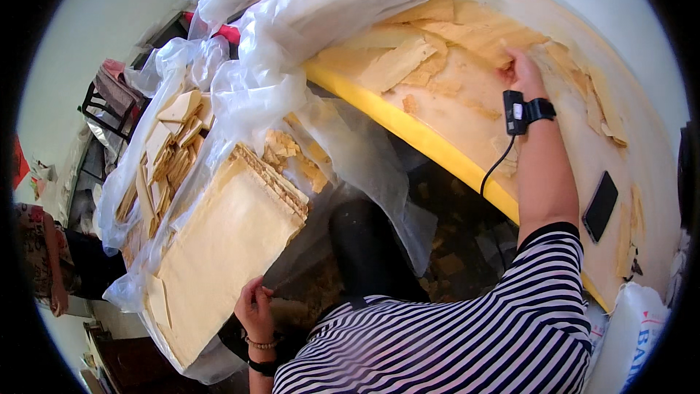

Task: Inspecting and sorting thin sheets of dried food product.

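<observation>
At the far right, my right hand (524,73) reaches over the table, its fingers closed on the edge of a thin tan sheet (474,36) that looks like dried tofu skin. A black device with a cable is strapped to that wrist. My left hand (254,312) is low on the left, fingers curled together beside the near edge of a thick stack of pale yellow sheets (226,241). Whether a sheet edge is between those fingers is too small to make out. Broken tan pieces (405,62) lie on the table beyond the yellow edge strip (415,135).
Clear plastic sheeting (313,22) drapes around the stack and the table's far left. Folded pale pieces (171,149) fill a plastic-lined spot at left. A black phone (600,206) and a white sack (633,335) are at right. Another person (51,259) stands at far left.
</observation>
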Tool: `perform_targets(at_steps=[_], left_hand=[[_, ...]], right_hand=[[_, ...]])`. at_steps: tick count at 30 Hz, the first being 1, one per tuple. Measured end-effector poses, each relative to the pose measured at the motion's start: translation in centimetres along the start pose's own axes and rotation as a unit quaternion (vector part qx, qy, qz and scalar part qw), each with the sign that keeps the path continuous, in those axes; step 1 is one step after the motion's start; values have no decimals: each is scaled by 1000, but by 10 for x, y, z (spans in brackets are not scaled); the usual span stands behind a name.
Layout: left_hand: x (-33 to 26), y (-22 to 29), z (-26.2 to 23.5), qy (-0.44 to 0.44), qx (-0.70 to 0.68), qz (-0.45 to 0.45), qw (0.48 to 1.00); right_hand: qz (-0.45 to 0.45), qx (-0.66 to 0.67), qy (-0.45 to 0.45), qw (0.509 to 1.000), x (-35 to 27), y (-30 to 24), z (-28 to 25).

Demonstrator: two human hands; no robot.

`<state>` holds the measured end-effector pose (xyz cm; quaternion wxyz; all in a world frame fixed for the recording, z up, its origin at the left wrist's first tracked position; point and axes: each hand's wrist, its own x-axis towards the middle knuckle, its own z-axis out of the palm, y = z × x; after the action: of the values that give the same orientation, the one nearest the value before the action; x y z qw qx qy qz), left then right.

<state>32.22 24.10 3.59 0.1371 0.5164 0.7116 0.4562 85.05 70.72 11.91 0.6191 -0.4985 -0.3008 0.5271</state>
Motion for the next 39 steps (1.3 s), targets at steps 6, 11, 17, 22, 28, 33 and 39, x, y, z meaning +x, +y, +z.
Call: perform_targets(at_steps=[6, 11, 17, 22, 28, 33, 39], left_hand=[[4, 0, 5, -3, 12, 10, 1000], [9, -3, 11, 1, 18, 15, 1000], [12, -13, 16, -27, 49, 36, 998], [4, -18, 6, -20, 22, 22, 999], [19, 0, 17, -76, 49, 14, 996], [21, 16, 7, -112, 100, 28, 988], [47, 64, -26, 3, 129, 145, 981]], right_hand=[[-68, 110, 130, 983, -16, -40, -59], [9, 81, 32, 996, -24, -26, -56], [-112, -3, 131, 985, -23, -51, -46], [-213, -178, 153, 948, -102, -92, 16], [-348, -58, 18, 935, -189, -115, 63], [-254, 120, -133, 950, -248, -144, 114], [-207, 102, -316, 920, -268, -140, 151]])
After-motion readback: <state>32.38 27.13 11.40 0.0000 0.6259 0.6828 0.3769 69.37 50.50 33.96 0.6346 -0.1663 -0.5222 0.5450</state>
